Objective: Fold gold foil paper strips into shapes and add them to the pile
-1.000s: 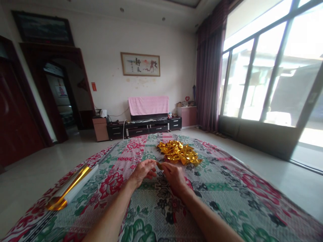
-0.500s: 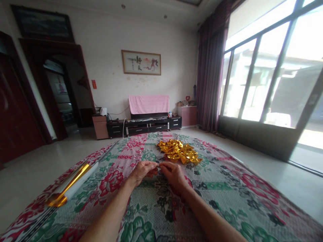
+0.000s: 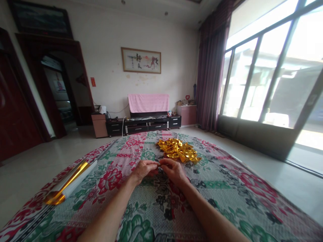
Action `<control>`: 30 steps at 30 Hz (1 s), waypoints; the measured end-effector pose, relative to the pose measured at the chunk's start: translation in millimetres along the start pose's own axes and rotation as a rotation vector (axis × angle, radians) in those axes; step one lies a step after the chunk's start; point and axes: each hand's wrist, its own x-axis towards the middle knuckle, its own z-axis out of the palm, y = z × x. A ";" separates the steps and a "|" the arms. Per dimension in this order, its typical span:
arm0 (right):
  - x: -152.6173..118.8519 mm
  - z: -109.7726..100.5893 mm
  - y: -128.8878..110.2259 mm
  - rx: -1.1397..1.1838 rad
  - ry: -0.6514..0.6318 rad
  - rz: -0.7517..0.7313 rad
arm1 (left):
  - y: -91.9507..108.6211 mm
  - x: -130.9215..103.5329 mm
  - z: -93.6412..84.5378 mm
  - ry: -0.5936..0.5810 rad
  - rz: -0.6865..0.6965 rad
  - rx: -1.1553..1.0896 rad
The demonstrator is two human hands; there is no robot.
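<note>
My left hand (image 3: 145,170) and my right hand (image 3: 174,170) meet at the fingertips over the middle of the cloth-covered table. Both are closed in a pinch around something small and dark between them, too small to make out. Just beyond my right hand lies a heap of shiny gold folded foil pieces (image 3: 178,150). Toward the table's left edge rests a roll of gold foil with a whitish back (image 3: 69,183), partly unrolled.
A floral cloth (image 3: 141,215) in red, green and grey covers the round table. Past it stand a low black cabinet (image 3: 137,128) with a pink-draped object (image 3: 148,103), a purple curtain (image 3: 210,74) and large windows at right. Doorways are at left.
The view has tilted slightly, so the scene sits a little higher. Both hands remain together, with small shifts of the fingers.
</note>
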 end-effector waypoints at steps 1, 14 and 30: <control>0.5 0.1 1.6 0.008 -0.004 -0.001 | -0.2 0.9 1.1 0.010 0.000 0.013; 2.1 -1.7 -7.0 -0.002 0.024 0.025 | -8.8 8.2 10.8 0.155 0.343 0.473; 4.0 -4.1 -2.1 0.053 0.054 0.122 | -11.3 6.5 17.5 0.226 0.546 0.567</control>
